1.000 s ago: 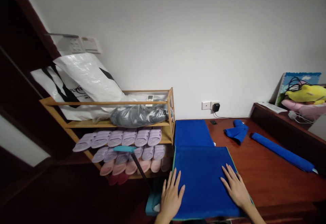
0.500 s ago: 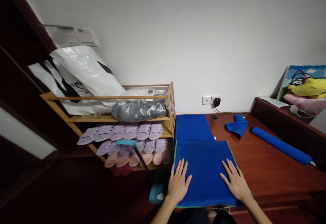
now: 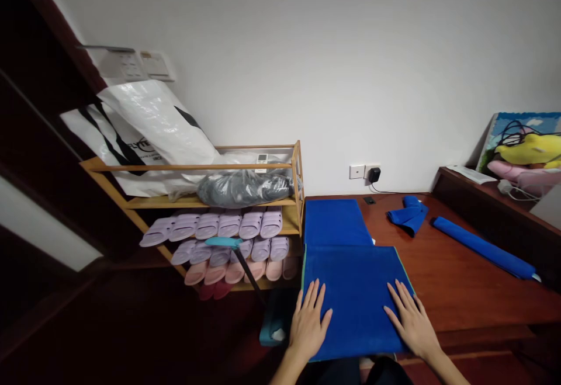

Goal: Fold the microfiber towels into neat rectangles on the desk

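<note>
A blue cloth (image 3: 357, 297) with green edging lies spread out at the near left part of the brown desk (image 3: 473, 291). My left hand (image 3: 309, 321) rests flat on its left side, fingers extended. On the right side, my right hand (image 3: 409, 321) lies flat too, fingers spread. Behind it is a second blue cloth (image 3: 335, 221), whose front borders the nearer one. Farther right are a blue cloth folded into a crossed shape (image 3: 407, 215) and a rolled blue cloth (image 3: 484, 248). Neither hand grips anything.
A wooden shoe rack (image 3: 287, 218) with several slippers (image 3: 219, 224) stands at the left, white bags (image 3: 158, 128) on top. A teal-handled dustpan (image 3: 272, 332) is by the desk's left edge. A raised shelf (image 3: 456, 186) at right holds a yellow plush toy (image 3: 530, 150).
My left hand has slid a little inward on the blue cloth, and my right hand has shifted slightly. The view has moved a little; the cloths otherwise lie as before.
</note>
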Demonstrator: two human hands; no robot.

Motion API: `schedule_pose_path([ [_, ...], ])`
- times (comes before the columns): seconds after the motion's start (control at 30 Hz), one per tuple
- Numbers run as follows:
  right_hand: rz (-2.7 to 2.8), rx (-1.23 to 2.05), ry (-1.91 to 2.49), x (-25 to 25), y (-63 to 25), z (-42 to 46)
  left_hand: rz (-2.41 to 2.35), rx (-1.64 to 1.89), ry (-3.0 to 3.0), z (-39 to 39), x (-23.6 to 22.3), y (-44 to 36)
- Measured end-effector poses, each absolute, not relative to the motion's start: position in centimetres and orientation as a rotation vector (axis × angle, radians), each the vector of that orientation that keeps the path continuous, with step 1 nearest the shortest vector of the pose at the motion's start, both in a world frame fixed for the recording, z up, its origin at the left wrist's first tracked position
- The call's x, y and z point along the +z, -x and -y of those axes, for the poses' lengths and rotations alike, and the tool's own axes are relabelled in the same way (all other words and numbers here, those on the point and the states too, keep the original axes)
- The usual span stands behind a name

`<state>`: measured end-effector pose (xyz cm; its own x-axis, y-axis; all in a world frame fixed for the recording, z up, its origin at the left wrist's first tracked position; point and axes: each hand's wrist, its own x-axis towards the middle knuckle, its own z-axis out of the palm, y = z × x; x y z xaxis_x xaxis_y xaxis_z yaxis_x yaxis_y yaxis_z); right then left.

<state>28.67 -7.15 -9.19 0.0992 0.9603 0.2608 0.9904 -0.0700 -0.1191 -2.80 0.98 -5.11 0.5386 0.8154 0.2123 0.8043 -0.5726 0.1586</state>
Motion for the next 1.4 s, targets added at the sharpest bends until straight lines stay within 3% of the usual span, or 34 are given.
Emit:
schedule_pose_path([
  [0.27, 1.873, -0.051, 2.108, -8.7, -29.8, 7.3, -1.554, 0.437, -2.639, 1.5, -6.0, 3.6],
  [0.47, 1.945, -0.044, 1.922, -6.2, -28.6, 0.4, -1.563, 0.613, -2.677, -5.0, -3.2, -0.1],
  [0.67, 1.938, 0.001, 2.056, -8.0, -28.6, -2.7, -1.543, 0.449, -2.696, -10.3, -5.7, -0.6],
  [1.23, 1.878, -0.023, 2.068, -9.9, -27.1, 5.3, -1.44, 0.475, -2.746, -3.8, -6.2, 2.2],
  [1.4, 1.739, 0.081, 2.013, -9.1, -30.6, 5.0, -1.506, 0.67, -2.644, -4.8, -5.7, 3.3],
])
